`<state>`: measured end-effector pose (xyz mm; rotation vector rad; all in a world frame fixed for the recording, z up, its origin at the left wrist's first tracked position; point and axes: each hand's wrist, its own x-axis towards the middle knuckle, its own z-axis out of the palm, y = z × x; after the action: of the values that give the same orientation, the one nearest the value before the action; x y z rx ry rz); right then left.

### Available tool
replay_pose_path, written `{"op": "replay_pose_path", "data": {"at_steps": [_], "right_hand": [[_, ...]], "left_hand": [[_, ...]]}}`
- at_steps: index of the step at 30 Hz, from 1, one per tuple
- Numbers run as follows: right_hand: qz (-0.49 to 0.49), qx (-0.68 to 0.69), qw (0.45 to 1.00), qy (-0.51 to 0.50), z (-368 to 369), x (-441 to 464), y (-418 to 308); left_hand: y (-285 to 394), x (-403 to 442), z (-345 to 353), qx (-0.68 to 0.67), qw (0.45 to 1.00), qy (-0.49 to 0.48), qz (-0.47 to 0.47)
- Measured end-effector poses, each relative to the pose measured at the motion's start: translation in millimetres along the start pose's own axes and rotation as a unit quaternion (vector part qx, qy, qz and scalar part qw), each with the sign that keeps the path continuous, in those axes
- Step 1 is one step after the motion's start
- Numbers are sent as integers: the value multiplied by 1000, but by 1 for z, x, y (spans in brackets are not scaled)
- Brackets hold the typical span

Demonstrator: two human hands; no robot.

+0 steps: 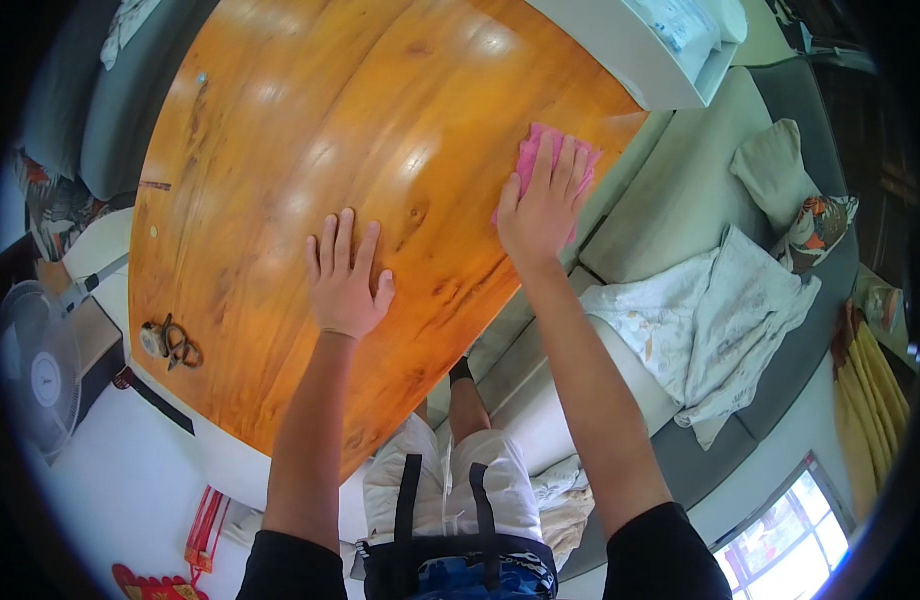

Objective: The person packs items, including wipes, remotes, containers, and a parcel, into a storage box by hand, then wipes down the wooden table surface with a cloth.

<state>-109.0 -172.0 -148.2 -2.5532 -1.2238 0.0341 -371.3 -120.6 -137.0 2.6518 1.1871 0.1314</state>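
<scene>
A glossy orange-brown wooden table (280,120) fills the middle of the head view. My left hand (346,290) lies flat on it with the fingers spread and nothing held. Near the table's right edge, my right hand (542,215) presses down on a pink cloth (530,150), its fingers stretched over it. The cloth is bunched under the palm and shows around the fingers; its middle is hidden by the hand.
A white box (670,80) with plastic packs stands at the table's far right. A small dark-strapped object (170,342) lies at the left edge, beside a fan (45,375). Along the right runs a sofa (670,200) with a crumpled blanket (720,320) and cushions.
</scene>
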Motion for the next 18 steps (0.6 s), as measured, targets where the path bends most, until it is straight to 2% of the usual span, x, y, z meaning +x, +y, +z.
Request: {"op": "replay_pose_path", "data": {"at_steps": [7, 10, 13, 16, 18], "right_hand": [[-22, 18, 1000, -10, 13, 30, -21], [-74, 15, 997, -26, 18, 37, -39], [-204, 46, 976, -65, 8, 19, -54], [-282, 131, 938, -152, -11, -15, -43], [-362, 106, 921, -95, -1, 8, -12]], "left_hand": [[1, 0, 0, -16, 1000, -9, 3], [0, 0, -1, -17, 1000, -8, 3], [0, -1, 1, -28, 1000, -4, 4], [0, 0, 3, -39, 999, 2, 6], [-1, 0, 1, -34, 999, -8, 2]]}}
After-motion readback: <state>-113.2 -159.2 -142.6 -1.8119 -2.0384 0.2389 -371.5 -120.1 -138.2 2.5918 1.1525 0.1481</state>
